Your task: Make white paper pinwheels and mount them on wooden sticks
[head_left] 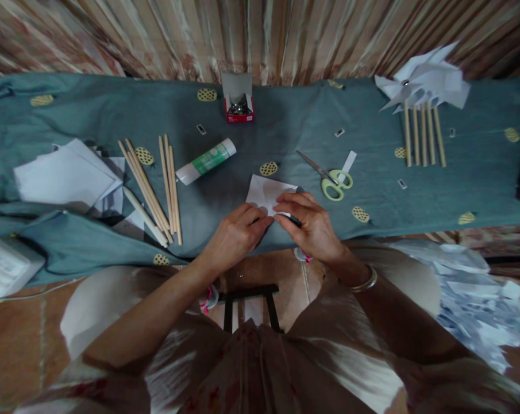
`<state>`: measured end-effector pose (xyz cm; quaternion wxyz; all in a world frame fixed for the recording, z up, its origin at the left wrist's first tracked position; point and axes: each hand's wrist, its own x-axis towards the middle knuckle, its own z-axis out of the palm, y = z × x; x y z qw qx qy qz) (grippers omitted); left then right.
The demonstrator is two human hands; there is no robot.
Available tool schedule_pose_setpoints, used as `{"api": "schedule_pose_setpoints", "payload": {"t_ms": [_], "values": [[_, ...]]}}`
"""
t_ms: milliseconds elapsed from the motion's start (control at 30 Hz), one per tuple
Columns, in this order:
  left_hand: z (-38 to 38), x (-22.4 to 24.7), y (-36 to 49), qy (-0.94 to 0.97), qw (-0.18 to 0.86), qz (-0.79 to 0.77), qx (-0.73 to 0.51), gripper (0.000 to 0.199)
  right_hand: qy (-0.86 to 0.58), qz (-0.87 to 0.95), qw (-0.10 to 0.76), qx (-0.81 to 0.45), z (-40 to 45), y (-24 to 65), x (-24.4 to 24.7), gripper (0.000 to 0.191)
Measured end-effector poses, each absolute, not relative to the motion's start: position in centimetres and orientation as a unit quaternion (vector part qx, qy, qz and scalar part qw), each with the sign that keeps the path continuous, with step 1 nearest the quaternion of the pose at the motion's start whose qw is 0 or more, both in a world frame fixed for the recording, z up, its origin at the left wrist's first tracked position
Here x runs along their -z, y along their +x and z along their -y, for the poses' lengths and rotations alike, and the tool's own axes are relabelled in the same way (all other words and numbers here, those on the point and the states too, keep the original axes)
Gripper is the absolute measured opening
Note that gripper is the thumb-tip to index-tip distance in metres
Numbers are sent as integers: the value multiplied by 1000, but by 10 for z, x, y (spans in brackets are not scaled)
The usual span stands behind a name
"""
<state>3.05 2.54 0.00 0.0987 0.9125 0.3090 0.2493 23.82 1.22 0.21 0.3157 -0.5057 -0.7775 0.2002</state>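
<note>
A small white sheet of paper [268, 188] lies on the cloth in front of me, its near edge under my fingers. My left hand [240, 231] is closed, with thumb and fingertips pinching the paper's near left edge. From the other side, my right hand [309, 223] grips the near right edge between thumb and fingers. Something slim and dark shows under the right fingers, too small to make out. Right of the paper lie green-handled scissors [334, 183], beside a narrow white paper strip [349, 163].
A glue stick [208, 161] lies left of centre, near wooden sticks [145, 187] and stacked white paper [70, 172]. Behind stands an opened red box [240, 116] of small metal pieces. Paper pinwheels [427, 80] lie at right; a clear bag of scraps [479, 305] sits below.
</note>
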Motion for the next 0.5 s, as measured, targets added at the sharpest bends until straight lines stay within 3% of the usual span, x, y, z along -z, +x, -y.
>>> {"api": "schedule_pose_setpoints", "payload": {"t_ms": [500], "values": [[-27, 3, 31, 901, 138, -318, -262, 22, -517, 778, 299, -196, -11, 236, -2, 20]]}}
